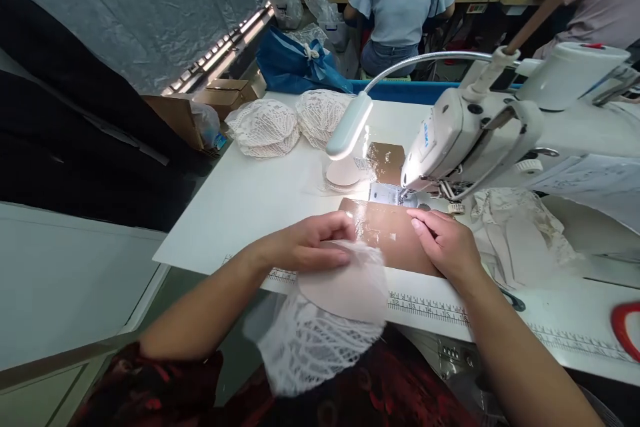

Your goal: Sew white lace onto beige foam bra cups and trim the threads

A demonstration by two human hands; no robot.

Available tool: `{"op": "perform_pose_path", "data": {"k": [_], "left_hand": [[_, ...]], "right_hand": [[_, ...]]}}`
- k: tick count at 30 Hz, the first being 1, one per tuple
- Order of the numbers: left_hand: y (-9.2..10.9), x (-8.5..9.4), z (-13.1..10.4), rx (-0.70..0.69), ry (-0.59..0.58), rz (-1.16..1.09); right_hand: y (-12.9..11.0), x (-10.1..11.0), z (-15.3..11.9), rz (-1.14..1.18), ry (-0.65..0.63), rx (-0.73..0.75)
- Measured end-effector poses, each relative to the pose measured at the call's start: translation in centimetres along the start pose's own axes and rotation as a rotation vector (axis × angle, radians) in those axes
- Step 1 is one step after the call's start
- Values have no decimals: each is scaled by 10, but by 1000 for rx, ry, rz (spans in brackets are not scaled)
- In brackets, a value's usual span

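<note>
Dark clothing with red patterning (blotchy, almost floral), its sleeves short.

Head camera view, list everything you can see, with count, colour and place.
sewing machine: 1, white, right
lamp: 1, pale, left of the sewing machine
worktable: 1, white, centre
measuring scale: 1, black-marked, table's near edge
brown panels: 2, brown, before and behind the metal plate
lace bundles: 2, white, table's far left
round pieces: count unclear, pale, below the lamp
lace-edged piece: 1, white and pale pink, left hand
lace pile: 1, cream, right
loop handle: 1, red, right edge
bag: 1, blue, behind the table
co-workers: at least 2, blue and mauve clothing, background
left hand: 1, bare, centre
right hand: 1, bare, on the near brown panel
</note>
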State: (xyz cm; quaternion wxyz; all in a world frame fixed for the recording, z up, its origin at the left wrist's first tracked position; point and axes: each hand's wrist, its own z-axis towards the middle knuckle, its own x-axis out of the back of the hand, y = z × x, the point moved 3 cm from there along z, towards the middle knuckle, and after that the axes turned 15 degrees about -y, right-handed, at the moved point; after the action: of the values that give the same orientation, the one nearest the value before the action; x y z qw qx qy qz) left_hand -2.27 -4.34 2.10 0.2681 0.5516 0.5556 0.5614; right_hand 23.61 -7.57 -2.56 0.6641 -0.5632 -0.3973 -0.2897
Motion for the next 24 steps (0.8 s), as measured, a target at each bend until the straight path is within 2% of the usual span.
{"op": "perform_pose_path", "data": {"k": [1, 4, 7, 9, 11, 16, 20, 22, 24], "left_hand": [[3, 0, 19, -29, -31, 75], [-4, 5, 69, 10, 10, 287], [-16, 12, 97, 68, 35, 320], [-20, 17, 102, 90, 49, 312], [-20, 22, 103, 111, 96, 340], [-21, 28, 105, 128, 234, 396], [-22, 28, 105, 178, 359, 422], [-22, 25, 103, 191, 352, 438], [-21, 21, 101, 200, 291, 432]], "right_hand": [[0, 2, -1, 36, 19, -15], [0, 6, -2, 130, 17, 6], [-4, 3, -1, 105, -126, 153], [-7, -2, 0, -8, -216, 216], [-7, -6, 0, -105, -246, 218], [-7, -10, 0, -136, -214, 196], [-6, -8, 0, -119, -110, 164], [-6, -7, 0, -114, -74, 171], [-6, -9, 0, -108, -104, 207]]}}
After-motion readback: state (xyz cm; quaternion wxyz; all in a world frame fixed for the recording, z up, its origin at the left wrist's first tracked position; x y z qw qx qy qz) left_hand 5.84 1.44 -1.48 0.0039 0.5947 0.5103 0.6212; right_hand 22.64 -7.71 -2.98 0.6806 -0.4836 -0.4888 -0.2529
